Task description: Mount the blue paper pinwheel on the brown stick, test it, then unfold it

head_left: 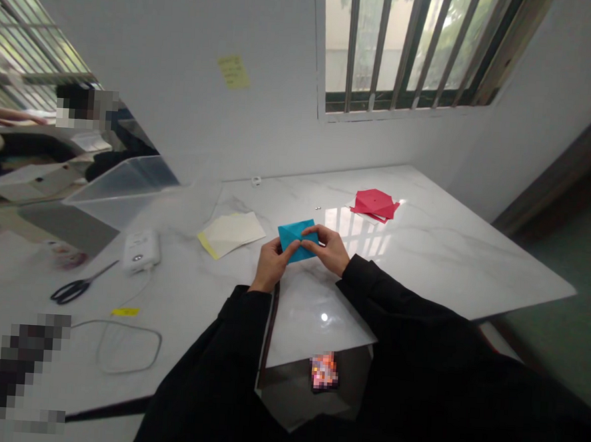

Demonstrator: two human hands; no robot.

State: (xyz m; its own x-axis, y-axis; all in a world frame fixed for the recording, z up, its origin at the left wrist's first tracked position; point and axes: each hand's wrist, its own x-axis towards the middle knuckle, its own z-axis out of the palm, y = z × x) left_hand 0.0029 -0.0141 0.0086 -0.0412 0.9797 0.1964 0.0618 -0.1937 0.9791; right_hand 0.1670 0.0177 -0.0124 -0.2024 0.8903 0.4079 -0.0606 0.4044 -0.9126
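Holding the folded blue paper [289,234] pinched between your left hand [272,261] and right hand [331,247], thumbs on its face, you have it above the table [448,257], with cream papers [234,234] to its left and red papers [372,204] nearer the far edge.

1. The left sleeve [211,362] is long and black, ending at the wrist.
2. The right sleeve [414,321] matches it: same black, same long cut.
3. The left cuff [254,300] sits loosely and has an uneven, creased edge.
4. The right cuff [361,270] looks like a narrower band, with the sleeve bulging out behind it.
5. Both sleeves widen toward the shoulders; soft folds show faintly in the dark cloth.
6. The left hand [271,265] and right hand [331,248] are bare.
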